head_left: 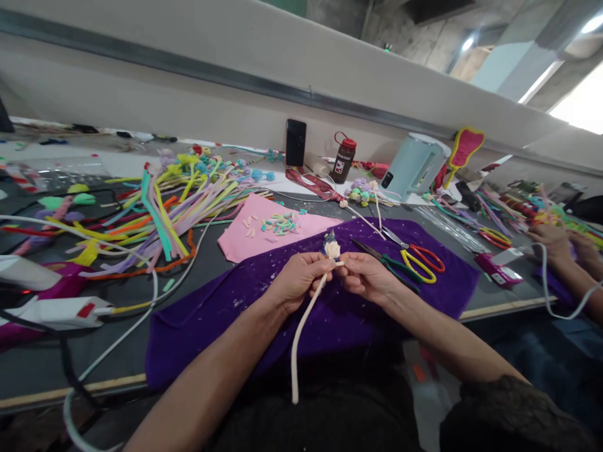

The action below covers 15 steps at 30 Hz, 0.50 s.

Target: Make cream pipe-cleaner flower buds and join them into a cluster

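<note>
– Hands, head view: what does each one hold, and where?

– Centre of the dial. The left hand [294, 280] is pinched narrow, thumb against fingers, on a cream strip [296, 358] just below a cream flower [332, 250]. The right hand [367, 273], equally narrow, grips the strip at three to four o'clock from the left fingertips. Whether the two gripped portions are continuous cannot be told.

– And the free length?

– It hangs from the fingers toward seven o'clock, above a purple cloth [198, 333]. At three o'clock from the flower lie pliers [400, 271] and scissors [405, 248]; at ten, a pink sheet [235, 242] bearing cut pieces [285, 223].

– How should the strip handle?

– Probably light, soft and bendable, with little slip. The best hold is likely close under the flower, where pressure would spare its petals from crushing.
</note>
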Tool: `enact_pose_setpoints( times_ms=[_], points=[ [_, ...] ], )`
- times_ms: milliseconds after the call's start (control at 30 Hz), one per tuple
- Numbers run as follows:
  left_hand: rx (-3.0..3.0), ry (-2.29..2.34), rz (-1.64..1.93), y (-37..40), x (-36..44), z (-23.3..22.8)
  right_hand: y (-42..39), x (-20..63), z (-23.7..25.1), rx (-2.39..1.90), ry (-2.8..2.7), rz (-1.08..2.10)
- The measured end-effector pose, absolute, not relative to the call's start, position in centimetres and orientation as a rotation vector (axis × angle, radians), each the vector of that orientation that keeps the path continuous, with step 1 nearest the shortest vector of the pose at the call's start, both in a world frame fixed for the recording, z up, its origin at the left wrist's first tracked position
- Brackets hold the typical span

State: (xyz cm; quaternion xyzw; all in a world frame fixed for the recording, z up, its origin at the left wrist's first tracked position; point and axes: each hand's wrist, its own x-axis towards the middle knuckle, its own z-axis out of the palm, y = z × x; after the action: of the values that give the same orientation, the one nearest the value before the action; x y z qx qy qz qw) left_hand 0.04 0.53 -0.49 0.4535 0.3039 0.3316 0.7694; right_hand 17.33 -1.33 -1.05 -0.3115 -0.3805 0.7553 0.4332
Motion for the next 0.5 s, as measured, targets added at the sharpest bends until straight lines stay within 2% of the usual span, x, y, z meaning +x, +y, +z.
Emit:
enact_pose_setpoints(
  times_ms=[133,200,367,500],
  points=[
    [0.987,0.652,0.690,0.5,0.1,-0.6,-1.5,17.3,-1.2,-0.737,-1.005,1.897],
    [0.983,0.659,0.680,0.5,0.1,-0.6,-1.7,17.4,-1.1,-0.817,-1.095,1.796],
    [0.963,0.671,0.657,0.5,0.2,-0.7,-2.7,17.8,-0.7,-1.106,-1.435,1.083],
    [0.963,0.681,0.612,0.4,0.3,-0.7,-3.4,17.9,-0.1,-1.070,-1.823,0.567]
  ],
)
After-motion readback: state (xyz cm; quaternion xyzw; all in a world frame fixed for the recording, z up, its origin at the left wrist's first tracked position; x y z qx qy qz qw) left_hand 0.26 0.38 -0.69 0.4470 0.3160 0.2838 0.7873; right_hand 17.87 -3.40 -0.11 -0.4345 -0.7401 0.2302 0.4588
